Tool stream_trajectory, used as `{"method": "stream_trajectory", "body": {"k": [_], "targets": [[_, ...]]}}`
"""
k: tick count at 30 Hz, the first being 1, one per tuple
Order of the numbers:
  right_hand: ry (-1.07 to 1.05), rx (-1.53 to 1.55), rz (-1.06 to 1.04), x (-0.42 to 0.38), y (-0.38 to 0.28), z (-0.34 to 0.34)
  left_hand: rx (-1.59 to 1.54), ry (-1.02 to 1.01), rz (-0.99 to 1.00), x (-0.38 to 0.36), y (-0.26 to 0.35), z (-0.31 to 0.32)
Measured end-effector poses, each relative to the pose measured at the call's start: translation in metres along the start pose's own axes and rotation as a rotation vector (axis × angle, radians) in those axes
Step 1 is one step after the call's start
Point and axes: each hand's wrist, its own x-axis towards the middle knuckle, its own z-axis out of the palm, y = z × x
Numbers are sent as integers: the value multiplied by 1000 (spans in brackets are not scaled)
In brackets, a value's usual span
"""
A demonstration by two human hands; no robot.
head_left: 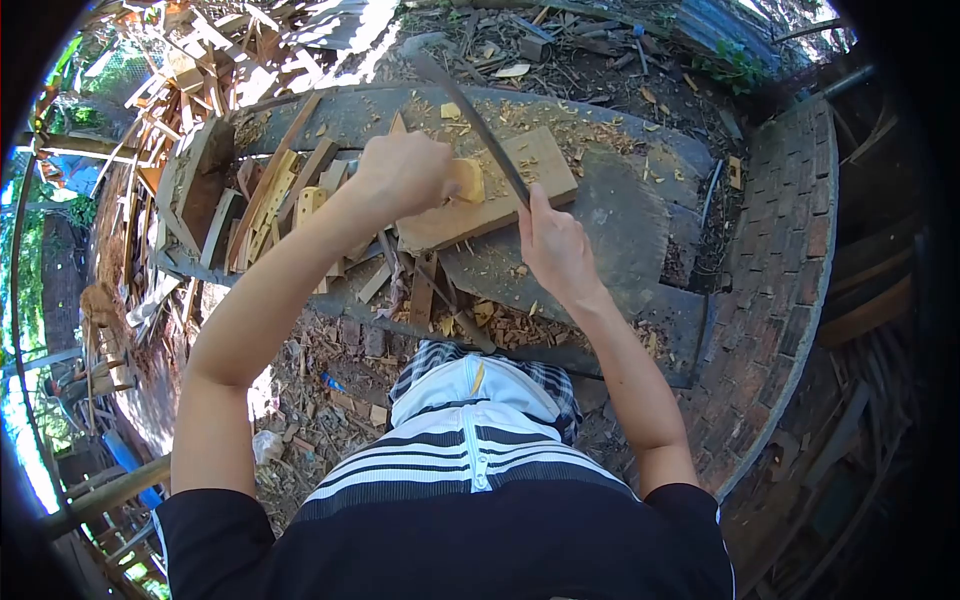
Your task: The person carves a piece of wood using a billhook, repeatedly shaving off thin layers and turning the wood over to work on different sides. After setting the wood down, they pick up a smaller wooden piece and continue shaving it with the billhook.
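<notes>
My left hand [405, 175] is closed around a small yellowish piece of wood [468, 181], whose end shows beyond my fingers over a thick pale wooden board [541, 162]. My right hand [558, 247] grips the handle of a machete [478, 128]. Its long dark blade is raised and slants away to the upper left, passing over the board to the right of the wood piece. The blade and the wood piece look apart, though depth is hard to judge. Pale shavings lie around the board on the dark work table [610, 230].
Wooden offcuts and strips [280, 205] crowd the table's left side. A tool with a wooden handle [472, 330] lies at the near edge. Scrap wood [205, 70] is heaped behind, upper left. A low brick wall [775, 250] runs along the right. Chips cover the ground.
</notes>
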Motion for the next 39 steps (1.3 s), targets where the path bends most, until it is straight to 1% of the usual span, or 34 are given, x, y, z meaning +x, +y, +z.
{"method": "stream_trajectory", "body": {"k": [2, 5, 6, 9, 11, 14, 15, 17, 20, 21, 22, 24, 26, 27, 29, 30, 32, 33, 36, 37, 39], "targets": [[-180, -147, 77, 3, 17, 27, 9, 24, 28, -3, 5, 2], [-170, -81, 67, 6, 42, 49, 15, 50, 37, -2, 3, -2], [-177, -78, 67, 7, 40, 46, 12, 69, 46, -1, 2, 1], [-178, -58, 53, 12, 19, 14, 0, 63, 65, 2, 3, 4], [-61, 79, -2, 16, -4, -8, -5, 48, 70, 2, 4, 4], [-40, 79, -4, 17, -13, -9, -39, 69, 61, 1, 3, 3], [-39, 77, -9, 16, -4, 2, -31, 57, 71, 1, 2, 4], [-191, -62, 67, 14, 23, 34, -16, 60, 81, -1, 2, 4], [-163, -90, -5, 13, 29, 33, -24, 60, 48, -4, 6, 12], [-163, -87, 6, 13, 27, 29, -36, 87, 47, -3, 4, 16], [-152, -87, -13, 16, 19, 20, -50, 111, 43, -2, 3, 18], [-160, -80, -19, 12, -1, 1, -62, 83, 32, -2, 1, 17], [-16, 34, -82, 11, -21, -17, -75, 71, 20, -2, 2, 19], [-17, 31, -87, 10, -19, -14, -86, 75, 11, -2, 2, 19], [-76, -74, 8, 5, -9, 6, -96, 86, -8, -4, 2, 21], [-68, -75, -2, 4, 5, 21, -79, 106, 3, -5, 2, 24], [-199, -151, 63, 6, 33, 45, -53, 138, 12, -4, 2, 21], [-159, -137, 27, 5, 34, 43, -62, 116, 1, -4, 4, 21], [-175, -91, 17, 13, 36, 35, -52, 79, 17, -3, 5, 21], [-176, -85, 23, 13, 27, 24, -41, 67, 29, -3, 2, 22], [-65, 50, -7, 13, 5, 2, -46, 58, 32, -4, -1, 25]]}}
